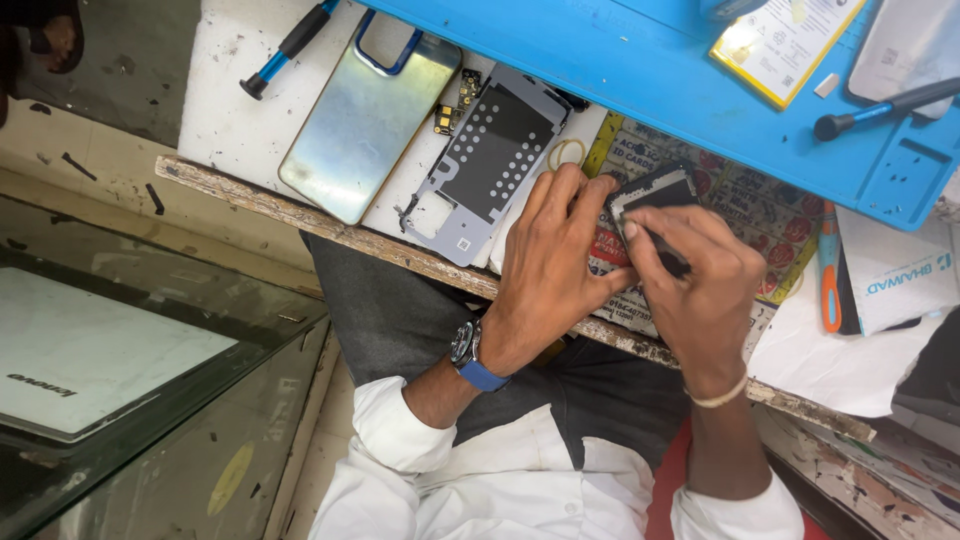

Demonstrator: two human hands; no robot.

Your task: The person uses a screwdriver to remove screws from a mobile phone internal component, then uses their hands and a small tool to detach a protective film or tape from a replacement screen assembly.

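1. The left hand (pixel 548 262) lies palm down at the near edge of the surface (pixel 230 130). Its fingers are bent and press on the left side of a small black phone part (pixel 655 190). A watch with a blue strap (pixel 470 355) is on this wrist.
2. The right hand (pixel 700 285) is curled like a fist beside the left hand. Its grip is pressed together, pinching a thin dark tool (pixel 668 255). The tool tip touches the small black phone part. A pale band (pixel 718 397) is on this wrist.
3. The small black phone part sits near the near edge of the surface, on a printed sheet with red pictures (pixel 760 215). It peeks out just above both hands, between their fingertips.
4. Both arms wear white sleeves pushed up.
5. I count one shiny silver phone back cover (pixel 360 125) and one grey phone frame with dots (pixel 490 160), side by side to the left of the hands.
6. I count two screwdrivers with blue and black handles: one (pixel 290 45) at the far left corner, one (pixel 885 105) on the blue mat (pixel 640 70) at the right.
7. One orange tool (pixel 829 265) lies right of the hands.
8. One yellow-edged battery (pixel 785 40) lies on the blue mat.
9. One yellow rubber ring (pixel 566 152) lies just above the left hand.
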